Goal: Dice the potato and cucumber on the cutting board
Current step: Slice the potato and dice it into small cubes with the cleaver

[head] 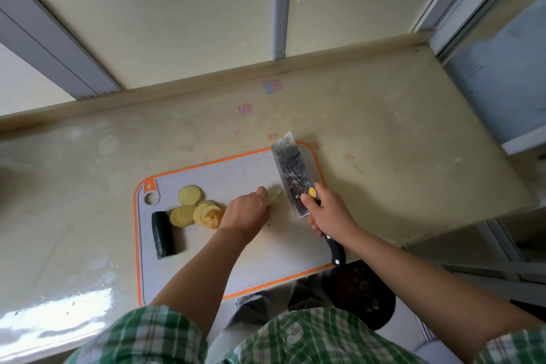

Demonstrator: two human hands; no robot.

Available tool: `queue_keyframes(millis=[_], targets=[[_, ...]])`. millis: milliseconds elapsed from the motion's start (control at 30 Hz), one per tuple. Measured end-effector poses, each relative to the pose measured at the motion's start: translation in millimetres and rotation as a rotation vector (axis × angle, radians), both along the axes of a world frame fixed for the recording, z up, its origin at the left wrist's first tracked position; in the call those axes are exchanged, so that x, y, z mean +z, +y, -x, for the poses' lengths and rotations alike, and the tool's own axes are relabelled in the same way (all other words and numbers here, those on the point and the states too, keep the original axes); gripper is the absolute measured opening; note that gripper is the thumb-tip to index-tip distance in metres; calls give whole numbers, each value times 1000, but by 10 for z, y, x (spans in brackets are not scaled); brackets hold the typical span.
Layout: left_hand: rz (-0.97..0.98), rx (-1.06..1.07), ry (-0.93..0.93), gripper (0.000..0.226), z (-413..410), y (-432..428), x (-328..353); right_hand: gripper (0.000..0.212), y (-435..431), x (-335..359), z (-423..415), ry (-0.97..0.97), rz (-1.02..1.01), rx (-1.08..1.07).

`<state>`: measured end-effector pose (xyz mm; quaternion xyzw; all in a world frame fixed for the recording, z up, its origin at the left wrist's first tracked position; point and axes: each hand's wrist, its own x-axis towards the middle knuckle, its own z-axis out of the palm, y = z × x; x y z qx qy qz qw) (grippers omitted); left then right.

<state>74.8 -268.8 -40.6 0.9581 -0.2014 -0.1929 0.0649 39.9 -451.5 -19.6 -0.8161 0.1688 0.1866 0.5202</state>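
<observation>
The cleaver (291, 174) was gripped at its handle by the right hand (328, 210), its blade tilted just right of the left hand (246, 210), under whose curled fingers potato pieces (274, 199) were held. Potato slices (192, 207) and the uncut cucumber (163, 235) were left beyond that hand's left side on the cutting board (236, 168). Fingertips could be nicked if the pieces slipped
</observation>
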Motion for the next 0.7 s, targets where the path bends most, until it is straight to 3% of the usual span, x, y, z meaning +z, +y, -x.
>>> queue_keyframes(millis=[200,300,400,500,600,700], targets=[[-85,18,-3,15,43,-45,-11,24,8,3,11,-8,6,14],[105,336,21,17,0,26,43,25,44,3,19,-3,7,51],[270,585,33,16,-52,103,114,14,103,-16,50,3,40,169],[327,609,37,16,-88,134,138,24,68,-82,46,-27,178,273],[341,598,28,17,-82,122,121,20,-69,-137,-7,-88,284,196],[390,666,22,15,-82,119,104,18,-99,-88,-24,-50,164,133]])
